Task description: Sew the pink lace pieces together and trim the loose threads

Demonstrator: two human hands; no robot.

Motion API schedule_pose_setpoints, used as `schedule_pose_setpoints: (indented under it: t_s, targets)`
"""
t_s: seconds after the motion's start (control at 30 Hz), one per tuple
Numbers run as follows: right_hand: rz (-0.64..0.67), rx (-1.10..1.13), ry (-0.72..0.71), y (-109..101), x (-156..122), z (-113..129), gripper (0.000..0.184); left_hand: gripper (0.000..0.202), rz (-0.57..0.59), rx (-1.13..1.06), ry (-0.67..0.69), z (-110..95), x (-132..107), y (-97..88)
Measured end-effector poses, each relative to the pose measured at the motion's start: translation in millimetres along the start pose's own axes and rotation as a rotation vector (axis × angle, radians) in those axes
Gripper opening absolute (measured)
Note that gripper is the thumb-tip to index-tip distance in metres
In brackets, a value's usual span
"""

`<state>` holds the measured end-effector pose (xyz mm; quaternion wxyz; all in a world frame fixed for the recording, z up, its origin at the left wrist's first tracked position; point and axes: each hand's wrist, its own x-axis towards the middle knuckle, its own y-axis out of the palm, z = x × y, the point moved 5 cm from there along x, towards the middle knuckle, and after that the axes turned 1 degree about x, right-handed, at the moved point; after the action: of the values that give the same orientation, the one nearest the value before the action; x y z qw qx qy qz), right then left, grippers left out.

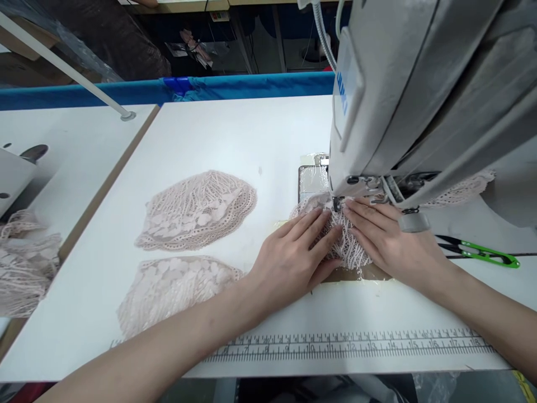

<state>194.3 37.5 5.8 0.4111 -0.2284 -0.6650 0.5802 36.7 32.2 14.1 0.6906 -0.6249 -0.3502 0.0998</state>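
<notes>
A pale pink lace piece [350, 249] lies under the presser foot of the sewing machine [373, 101]. Flat on its left side rests my left hand [296, 252], fingers stretched toward the needle. My right hand [386, 235] presses on the right side of the same lace, its fingers extended beside the presser foot. Both hands touch the fabric from above without gripping it. Part of the lace is hidden beneath my fingers. To the left, a lace piece [201, 210] lies flat, and a second lace piece [180, 288] is partly covered by my left forearm.
Green thread snips [482, 252] lie right of my right hand. A printed ruler [352, 347] runs along the table's front edge. More lace [29, 268] is heaped at far left. Another lace part [461, 190] lies behind the machine head. A white pole [67, 64] stands at upper left.
</notes>
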Motion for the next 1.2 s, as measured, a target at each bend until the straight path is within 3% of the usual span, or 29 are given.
schedule_pose_setpoints:
  t_s: [0.23,0.4,1.2]
  targets:
    - [-0.009,-0.018,0.044,2.1,2.6,-4.2,0.040,0.044,0.007,0.023,-0.021,0.9,3.8,0.8]
    - [-0.065,-0.067,0.019,-1.4,3.8,-1.0,0.040,0.047,0.021,0.029,-0.031,1.1,2.8,2.9]
    - [-0.088,-0.149,-0.018,-3.7,3.3,1.6,0.041,0.050,0.041,0.069,-0.028,0.4,4.4,3.5]
